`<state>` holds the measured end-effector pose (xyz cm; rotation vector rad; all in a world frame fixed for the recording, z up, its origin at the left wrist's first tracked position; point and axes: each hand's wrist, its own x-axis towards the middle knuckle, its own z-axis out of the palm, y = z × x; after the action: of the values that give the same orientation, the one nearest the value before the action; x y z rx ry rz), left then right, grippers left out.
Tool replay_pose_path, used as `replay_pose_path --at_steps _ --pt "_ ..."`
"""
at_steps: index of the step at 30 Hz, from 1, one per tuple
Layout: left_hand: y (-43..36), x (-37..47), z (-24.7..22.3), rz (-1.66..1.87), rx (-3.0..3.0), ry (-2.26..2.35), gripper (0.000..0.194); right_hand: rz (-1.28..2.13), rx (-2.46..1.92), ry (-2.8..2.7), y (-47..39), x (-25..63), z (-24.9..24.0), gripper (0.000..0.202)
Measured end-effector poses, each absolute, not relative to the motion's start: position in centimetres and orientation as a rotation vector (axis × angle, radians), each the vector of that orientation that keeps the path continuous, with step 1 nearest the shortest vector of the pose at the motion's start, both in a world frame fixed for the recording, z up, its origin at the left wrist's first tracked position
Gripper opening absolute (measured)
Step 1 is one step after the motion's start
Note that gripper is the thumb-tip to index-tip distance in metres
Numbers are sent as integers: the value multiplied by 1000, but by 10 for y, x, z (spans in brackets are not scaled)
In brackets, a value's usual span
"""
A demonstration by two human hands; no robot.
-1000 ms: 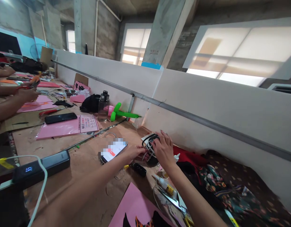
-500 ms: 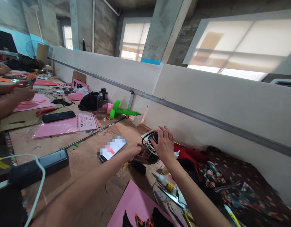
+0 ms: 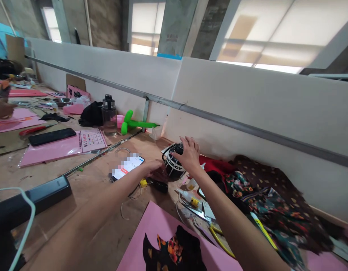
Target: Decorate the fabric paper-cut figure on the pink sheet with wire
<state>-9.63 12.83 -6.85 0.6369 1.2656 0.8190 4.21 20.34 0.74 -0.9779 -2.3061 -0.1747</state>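
A black bottle (image 3: 174, 171) with a white band lettered ENERGY and a dark loop stands on the table. My right hand (image 3: 188, 154) is closed over its black top, the fingers curled behind it. My left hand (image 3: 155, 168) presses against the bottle's lower left side, its fingers partly hidden and dim. Left of that hand lies a lit phone (image 3: 125, 169), overlapped by my forearm. Just below the hands are a black-handled tool (image 3: 159, 185) with a yellow part and a small white glue bottle (image 3: 189, 197).
Pink card (image 3: 142, 233) with dark floral fabric shapes lies nearest me. Yellow-handled scissors (image 3: 219, 239) and piled fabric (image 3: 264, 195) are at right. Leftward are a power bank (image 3: 55, 190) with a white cable, a clear bottle (image 3: 109, 116), a green balloon (image 3: 140, 124) and another person's hand (image 3: 3, 109).
The view has swung right, so the scene sits further left. The bottle's lettering shows more fully between my hands, and its body looks more upright. My right hand stays on its top.
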Motion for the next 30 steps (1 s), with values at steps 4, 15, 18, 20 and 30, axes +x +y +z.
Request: replay_pose_path --at_steps 4,15,18,20,30 --pt "132 -97 -72 782 631 1333 29 -135 -987 -2315 203 42 9 66" --pt "132 -97 -73 779 691 1515 32 -28 -900 -2326 205 45 11 50" --pt "127 -102 -72 812 734 1553 32 7 -871 -2303 205 47 11 48" --pt "123 -103 -71 852 770 1555 31 26 -857 -2272 205 50 12 49" --pt "125 -89 -69 1094 870 1387 27 88 -783 -2147 184 113 27 40"
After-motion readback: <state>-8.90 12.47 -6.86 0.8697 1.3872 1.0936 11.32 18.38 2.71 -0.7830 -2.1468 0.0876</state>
